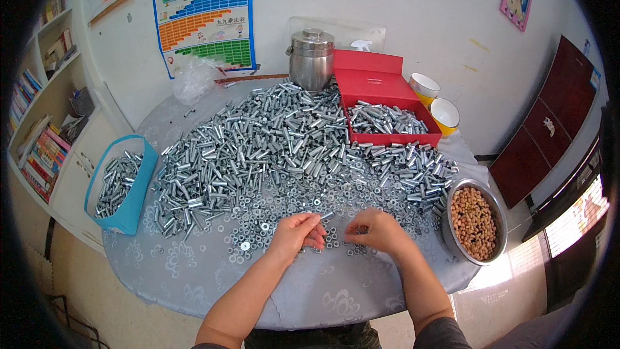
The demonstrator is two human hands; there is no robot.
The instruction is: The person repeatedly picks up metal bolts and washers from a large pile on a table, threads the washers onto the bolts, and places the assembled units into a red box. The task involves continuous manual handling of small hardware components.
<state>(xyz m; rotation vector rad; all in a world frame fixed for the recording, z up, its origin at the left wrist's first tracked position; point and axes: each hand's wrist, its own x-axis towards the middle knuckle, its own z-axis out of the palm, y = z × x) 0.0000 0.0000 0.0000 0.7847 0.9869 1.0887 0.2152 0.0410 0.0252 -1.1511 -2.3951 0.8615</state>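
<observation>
My left hand (296, 235) is closed in a pinch at the front of a large heap. A shiny metal sleeve (327, 216) sticks out from its fingertips toward the right. Beside it, my right hand (377, 230) is curled with its fingertips pointing down and left, low over loose nuts and washers (278, 210); whatever sits between those fingertips is hidden. Behind both hands spreads a heap of silvery metal sleeves (258, 136). A larger flat washer (245, 245) lies left of my left hand.
Sleeves fill a blue box (145, 178) at left and a red lidded box (371, 84) behind. A steel bowl of peanut-like pieces (445, 223) stands right. A steel canister (311, 64), two yellow-white bowls (445, 114) and a plastic bag (194, 82) sit along the table's (213, 284) back.
</observation>
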